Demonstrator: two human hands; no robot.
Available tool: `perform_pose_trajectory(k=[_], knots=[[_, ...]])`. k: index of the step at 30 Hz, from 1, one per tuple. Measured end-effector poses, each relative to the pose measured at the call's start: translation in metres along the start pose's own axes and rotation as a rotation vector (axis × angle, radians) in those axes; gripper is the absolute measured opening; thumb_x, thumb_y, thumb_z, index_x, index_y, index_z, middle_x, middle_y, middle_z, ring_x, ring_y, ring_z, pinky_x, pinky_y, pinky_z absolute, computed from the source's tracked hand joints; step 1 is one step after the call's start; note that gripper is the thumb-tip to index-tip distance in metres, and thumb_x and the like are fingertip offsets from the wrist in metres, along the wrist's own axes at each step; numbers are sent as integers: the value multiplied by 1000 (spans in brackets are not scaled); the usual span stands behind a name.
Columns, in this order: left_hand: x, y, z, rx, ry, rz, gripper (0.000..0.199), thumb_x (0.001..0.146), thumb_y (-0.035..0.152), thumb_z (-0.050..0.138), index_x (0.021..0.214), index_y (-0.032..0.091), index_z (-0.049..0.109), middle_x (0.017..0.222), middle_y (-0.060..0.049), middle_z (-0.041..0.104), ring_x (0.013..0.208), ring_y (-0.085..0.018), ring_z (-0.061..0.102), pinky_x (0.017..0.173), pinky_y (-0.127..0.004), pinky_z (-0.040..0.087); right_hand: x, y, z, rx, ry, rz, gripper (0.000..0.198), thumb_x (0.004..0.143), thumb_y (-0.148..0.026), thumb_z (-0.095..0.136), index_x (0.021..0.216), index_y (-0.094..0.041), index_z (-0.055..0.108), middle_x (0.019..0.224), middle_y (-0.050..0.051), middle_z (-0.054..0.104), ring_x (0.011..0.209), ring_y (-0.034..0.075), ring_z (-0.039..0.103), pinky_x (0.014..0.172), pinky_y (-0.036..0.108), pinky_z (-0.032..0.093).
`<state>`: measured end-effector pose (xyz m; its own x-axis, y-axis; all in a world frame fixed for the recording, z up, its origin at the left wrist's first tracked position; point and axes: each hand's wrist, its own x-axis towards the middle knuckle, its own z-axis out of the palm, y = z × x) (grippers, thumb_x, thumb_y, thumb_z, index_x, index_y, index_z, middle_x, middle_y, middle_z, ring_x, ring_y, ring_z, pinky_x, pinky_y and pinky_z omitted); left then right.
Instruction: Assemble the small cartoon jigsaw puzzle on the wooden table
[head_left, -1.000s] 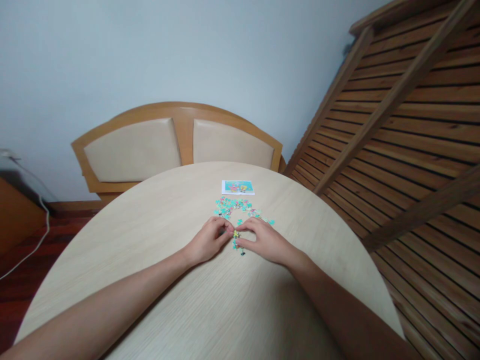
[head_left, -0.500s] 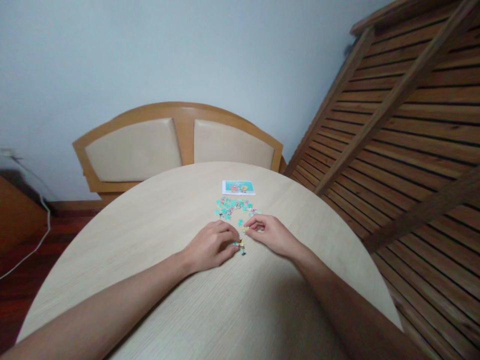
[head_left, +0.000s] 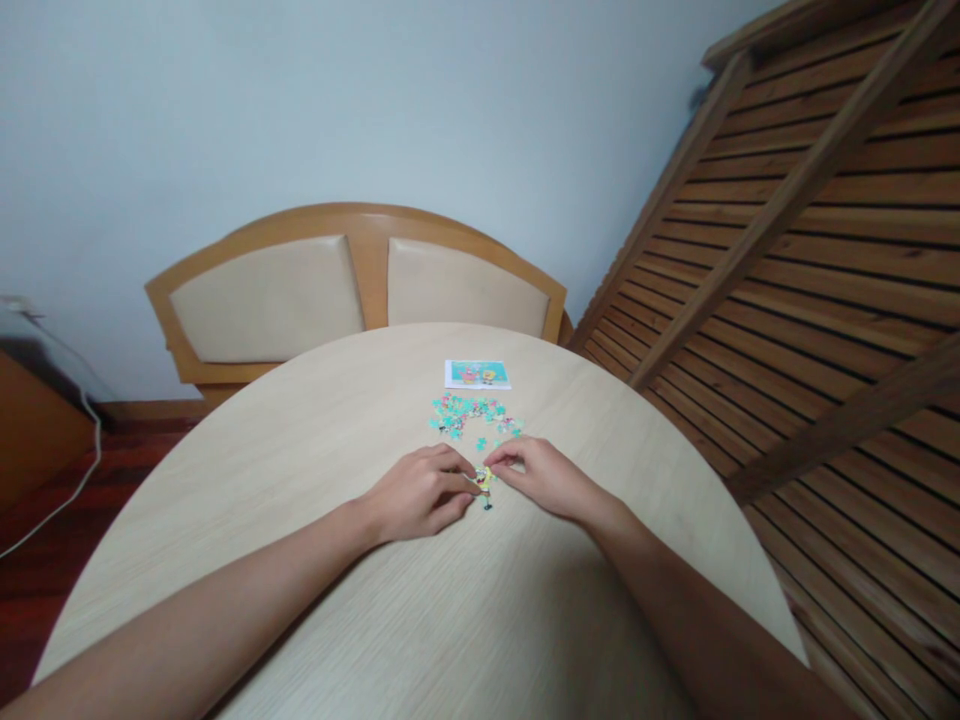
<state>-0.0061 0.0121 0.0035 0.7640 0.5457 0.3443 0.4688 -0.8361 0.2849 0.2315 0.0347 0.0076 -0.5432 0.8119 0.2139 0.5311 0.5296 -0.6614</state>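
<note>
A small cluster of joined jigsaw pieces (head_left: 484, 484), mostly yellow with a dark piece at its near end, lies flat on the table between my hands. My left hand (head_left: 427, 492) rests at its left side, fingers curled and thumb and fingertips gripping that edge. From the upper right, my right hand (head_left: 541, 474) holds a yellow jigsaw piece (head_left: 489, 470) in a pinch against the cluster. Fingertips partly cover the piece. Just beyond my hands lies a loose turquoise jigsaw piece (head_left: 481, 443).
Loose jigsaw pieces (head_left: 465, 412), turquoise with some pink and yellow, spread in an arc farther off. Behind them lies a picture card (head_left: 478, 375) with a pink and a yellow cartoon figure. The round table (head_left: 300, 600) meets a padded headboard (head_left: 270, 300); a slatted wooden panel (head_left: 787, 250) leans at right.
My right hand has moved slightly down and toward the cluster, bringing the yellow piece against it. My left fingers have shifted slightly left, uncovering more of the cluster.
</note>
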Motion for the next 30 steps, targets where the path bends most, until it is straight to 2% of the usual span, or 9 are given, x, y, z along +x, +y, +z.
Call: perform_pose_trajectory(k=[7,16,22,24,30], knots=[[1,0,-1,-10,6,7,26,95,23,51,109,23,73,110,-6,70,102,-21,63,93,-35,53,0,0,4,-121,48,-14,16,88,-15,63,90,-21,78,92,3,77,88,19,69,81,29,48],[1,-1,0,-25,8,15,28,95,23,51,112,25,73,111,-6,70,102,-21,64,93,-35,53,0,4,8,-202,76,-19,8,87,-21,69,89,-22,77,91,3,74,90,19,67,83,29,46],[0,-2,-4,-30,5,10,28,97,23,50,114,25,71,113,-5,70,104,-21,63,95,-36,52,-1,2,5,-289,53,-44,10,90,-24,68,90,-24,77,90,3,74,88,19,67,80,29,46],[0,-5,-7,-22,16,-35,26,96,24,52,115,24,69,112,-5,70,105,-21,63,96,-37,51,-1,1,4,-291,54,-54,10,90,-24,67,93,-24,77,90,3,74,88,19,67,81,29,46],[-3,-16,-7,4,45,-286,28,90,25,60,118,21,63,108,-7,71,103,-24,64,91,-38,53,-1,1,3,-247,63,-90,10,91,-24,67,95,-23,76,92,3,73,89,19,66,83,29,46]])
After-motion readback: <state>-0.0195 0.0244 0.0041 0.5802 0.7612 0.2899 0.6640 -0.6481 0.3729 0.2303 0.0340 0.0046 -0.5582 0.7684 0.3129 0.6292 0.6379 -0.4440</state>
